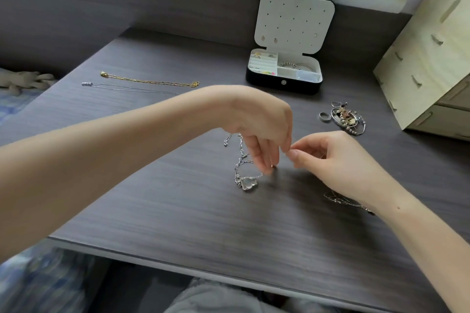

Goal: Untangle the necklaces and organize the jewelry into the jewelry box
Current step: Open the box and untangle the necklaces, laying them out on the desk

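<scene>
My left hand (262, 124) hovers over the dark desk (152, 198) and pinches a thin silver necklace (241, 160), whose pale cloud-shaped pendant (248, 183) lies on the wood. My right hand (330, 160) meets it fingertip to fingertip and pinches the same fine chain. More silver chain (343, 201) lies under my right wrist. The open jewelry box (284, 73) stands at the back, its white lid upright, rings and bracelets in its compartments. A gold necklace (150, 81) and a thin silver necklace (127, 87) lie stretched out straight at the back left.
A heap of mixed jewelry (347, 118) with a silver ring (324, 117) beside it lies right of the box. A pale wooden drawer unit (432, 58) stands at the right edge. A grey soft toy (23, 80) lies at the far left.
</scene>
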The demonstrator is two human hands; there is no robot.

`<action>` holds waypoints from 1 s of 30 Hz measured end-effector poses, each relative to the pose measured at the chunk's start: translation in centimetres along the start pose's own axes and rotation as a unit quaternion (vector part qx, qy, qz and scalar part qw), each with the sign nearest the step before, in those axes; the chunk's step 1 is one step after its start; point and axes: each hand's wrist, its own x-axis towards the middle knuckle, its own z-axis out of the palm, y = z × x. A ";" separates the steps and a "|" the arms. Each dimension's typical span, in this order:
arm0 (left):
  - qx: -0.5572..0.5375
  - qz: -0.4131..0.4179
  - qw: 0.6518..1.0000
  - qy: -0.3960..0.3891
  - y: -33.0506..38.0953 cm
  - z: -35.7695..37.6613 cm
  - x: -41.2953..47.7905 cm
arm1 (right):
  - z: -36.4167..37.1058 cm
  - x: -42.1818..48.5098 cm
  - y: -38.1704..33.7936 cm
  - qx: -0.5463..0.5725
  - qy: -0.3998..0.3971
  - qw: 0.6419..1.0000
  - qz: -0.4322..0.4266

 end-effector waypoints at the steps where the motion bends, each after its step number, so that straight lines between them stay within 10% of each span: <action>1: -0.006 0.001 1.000 0.007 0.1 -0.2 -0.1 | 0.1 0.0 0.0 -0.013 -0.004 1.000 0.000; 17: 0.148 -0.044 0.933 0.325 -6.3 3.9 -3.5 | 2.7 4.2 -2.2 -0.165 -0.051 0.970 -0.169; 30: 0.281 -0.046 0.916 0.281 -6.4 4.4 -3.0 | 3.1 4.4 -2.3 -0.252 -0.098 0.951 -0.150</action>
